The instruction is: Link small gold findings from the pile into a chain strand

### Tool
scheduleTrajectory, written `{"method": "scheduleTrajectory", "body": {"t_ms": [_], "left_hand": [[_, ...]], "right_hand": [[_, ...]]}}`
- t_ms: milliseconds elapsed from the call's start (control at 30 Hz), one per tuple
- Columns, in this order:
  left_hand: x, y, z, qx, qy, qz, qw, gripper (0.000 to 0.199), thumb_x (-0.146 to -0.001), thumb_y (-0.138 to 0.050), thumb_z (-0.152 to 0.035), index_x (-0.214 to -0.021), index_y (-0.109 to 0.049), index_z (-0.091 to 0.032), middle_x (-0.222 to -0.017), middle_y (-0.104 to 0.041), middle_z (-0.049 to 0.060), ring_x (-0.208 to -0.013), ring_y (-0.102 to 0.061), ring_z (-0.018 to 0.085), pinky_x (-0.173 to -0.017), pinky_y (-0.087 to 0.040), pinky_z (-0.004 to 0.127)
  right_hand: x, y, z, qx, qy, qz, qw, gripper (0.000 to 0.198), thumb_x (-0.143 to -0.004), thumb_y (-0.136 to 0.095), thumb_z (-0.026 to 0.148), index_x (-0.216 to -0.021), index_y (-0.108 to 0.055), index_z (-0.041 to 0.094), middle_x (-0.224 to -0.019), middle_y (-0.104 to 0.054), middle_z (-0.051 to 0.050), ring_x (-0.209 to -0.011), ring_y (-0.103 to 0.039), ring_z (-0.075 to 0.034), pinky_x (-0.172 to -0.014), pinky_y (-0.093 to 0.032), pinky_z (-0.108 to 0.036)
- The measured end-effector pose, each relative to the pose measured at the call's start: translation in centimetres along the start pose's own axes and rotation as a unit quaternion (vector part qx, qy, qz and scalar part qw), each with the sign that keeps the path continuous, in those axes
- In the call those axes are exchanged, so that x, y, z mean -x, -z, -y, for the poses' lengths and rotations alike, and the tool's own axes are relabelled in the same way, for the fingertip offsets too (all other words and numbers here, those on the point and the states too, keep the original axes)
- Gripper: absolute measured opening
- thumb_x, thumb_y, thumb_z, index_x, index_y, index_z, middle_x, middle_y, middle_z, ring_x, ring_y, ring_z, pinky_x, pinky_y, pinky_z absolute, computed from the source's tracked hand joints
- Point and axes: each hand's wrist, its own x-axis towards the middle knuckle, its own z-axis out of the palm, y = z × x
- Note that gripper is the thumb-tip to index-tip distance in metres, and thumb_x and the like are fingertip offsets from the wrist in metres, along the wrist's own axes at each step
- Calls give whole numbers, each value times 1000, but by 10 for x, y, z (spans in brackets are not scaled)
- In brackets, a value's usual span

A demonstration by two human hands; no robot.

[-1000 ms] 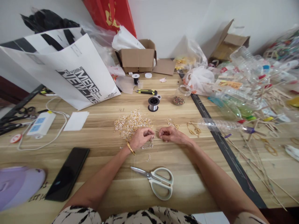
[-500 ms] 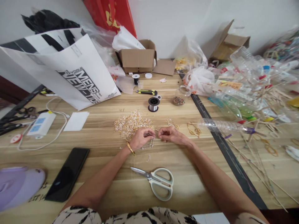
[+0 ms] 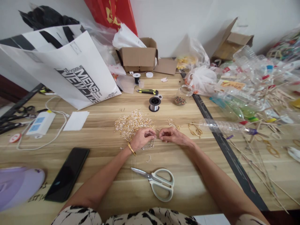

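Note:
My left hand [image 3: 142, 139] is closed in a pinch at the near edge of a heap of small gold and clear beads [image 3: 131, 123]. From its fingertips a silvery beaded strand [image 3: 149, 145] curves down onto the table. Close by on the right, my right hand [image 3: 172, 136] is also pinched shut, its fingertips a small gap from the left ones. A thin pale sliver shows at those fingertips, too small to name. Nearer to me lie a short beaded piece [image 3: 149, 159] and white-handled scissors [image 3: 161, 184], their blades pointing left.
Beyond the beads stand a wire spool [image 3: 154, 104], a yellow-black utility knife [image 3: 147, 91] and a jar of coloured beads [image 3: 181, 100]. Gold chain pieces [image 3: 195, 130] lie to the right, before piled plastic bottles [image 3: 248, 93]. A phone [image 3: 67, 175] and a white paper bag [image 3: 70, 68] are at left.
Both hands stay almost where they were, still pinched. Less of the thin pale sliver shows between the fingertips. The view has shifted slightly.

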Motion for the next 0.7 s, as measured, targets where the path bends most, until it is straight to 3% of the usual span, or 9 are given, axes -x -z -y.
{"method": "scheduleTrajectory", "body": {"t_ms": [700], "left_hand": [[1,0,0,-5,2,1,1000,10,-72,-63,-12,-82,-63,-11,-79,-71,6,-74,-67,15,-71,-53,26]], "right_hand": [[1,-1,0,-22,-4,-6,1000,22,-78,-62,35,-79,-60,13,-64,-51,3,-54,-44,-7,-51,-35,-19]]}}
